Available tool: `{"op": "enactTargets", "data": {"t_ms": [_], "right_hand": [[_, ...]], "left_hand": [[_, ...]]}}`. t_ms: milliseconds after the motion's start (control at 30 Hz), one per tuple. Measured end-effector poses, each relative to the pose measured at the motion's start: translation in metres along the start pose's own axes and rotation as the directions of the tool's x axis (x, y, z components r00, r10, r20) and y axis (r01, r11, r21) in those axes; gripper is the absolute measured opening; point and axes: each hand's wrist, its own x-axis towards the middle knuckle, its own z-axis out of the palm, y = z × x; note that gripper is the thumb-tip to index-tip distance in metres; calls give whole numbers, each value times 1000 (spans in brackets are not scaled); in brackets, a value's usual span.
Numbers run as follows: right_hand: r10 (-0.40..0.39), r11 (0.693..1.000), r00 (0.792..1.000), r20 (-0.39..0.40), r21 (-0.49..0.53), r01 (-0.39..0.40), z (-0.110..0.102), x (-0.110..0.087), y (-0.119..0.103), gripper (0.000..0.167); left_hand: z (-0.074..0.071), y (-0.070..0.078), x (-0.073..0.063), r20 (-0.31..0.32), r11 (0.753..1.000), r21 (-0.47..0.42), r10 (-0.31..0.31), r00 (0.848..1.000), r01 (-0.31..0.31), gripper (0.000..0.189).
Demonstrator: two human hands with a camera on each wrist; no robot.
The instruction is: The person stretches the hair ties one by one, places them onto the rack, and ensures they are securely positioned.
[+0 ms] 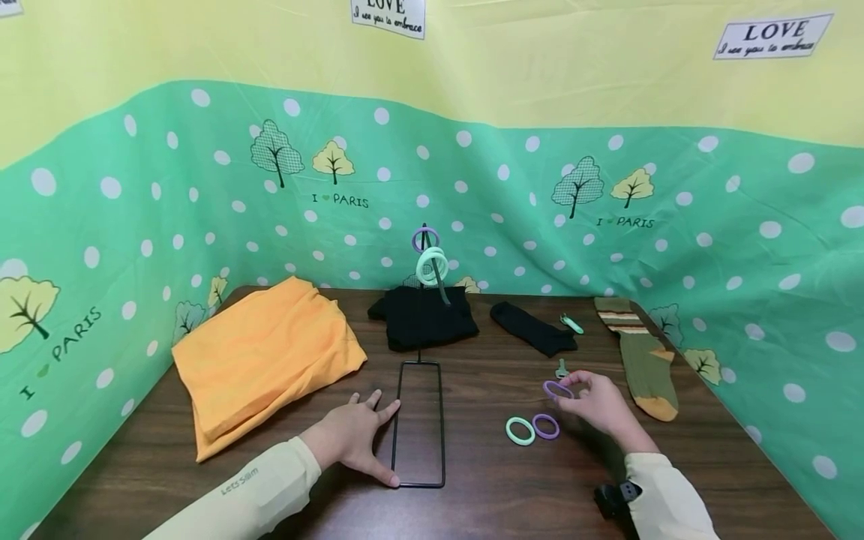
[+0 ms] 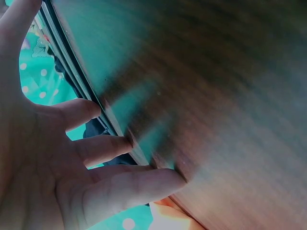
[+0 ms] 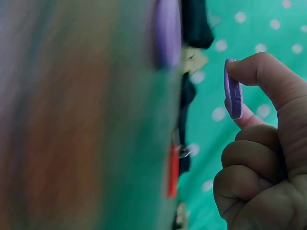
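Note:
My right hand point(image 1: 597, 405) pinches a purple ring point(image 1: 557, 389) between thumb and index finger, above the table. The right wrist view shows the same ring point(image 3: 233, 88) upright in that pinch, the other fingers curled in. On the table nearby lie a mint-green ring point(image 1: 520, 431) and a second purple ring point(image 1: 546, 427). My left hand point(image 1: 358, 435) rests spread on the table, thumb and fingertips at the left side of the black wire stand's base point(image 1: 442, 427). One purple ring point(image 1: 425, 240) and mint-green rings point(image 1: 432, 266) hang on the stand's upper arms.
A folded orange cloth point(image 1: 270, 360) lies to the left. Behind the stand is a folded black garment point(image 1: 432, 319). Toward the right are a black sock point(image 1: 533, 328), a teal-handled small tool point(image 1: 571, 324), a key point(image 1: 562, 368) and a striped olive sock point(image 1: 644, 367). A patterned curtain point(image 1: 472, 187) surrounds the table.

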Motion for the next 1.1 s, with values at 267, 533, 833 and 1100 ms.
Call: {"op": "enactTargets", "data": {"t_ms": [267, 533, 833, 1100], "right_hand": [[-163, 985, 986, -28, 59, 164, -6, -24, -56, 30], [-326, 932, 945, -18, 158, 325, -14, -58, -121, 28], [-670, 694, 718, -187, 184, 696, -19, -89, -176, 37], [-828, 392, 379, -414, 56, 918, -30, -86, -222, 25]], "left_hand": [[-1, 1, -1, 8, 1000, 5, -3, 1000, 3, 117], [-2, 2, -3, -11, 1000, 6, 11, 1000, -11, 116], [-2, 2, -4, -12, 1000, 1, 4, 1000, -4, 115], [0, 1, -1, 1, 1000, 7, 1, 1000, -1, 116]]}}
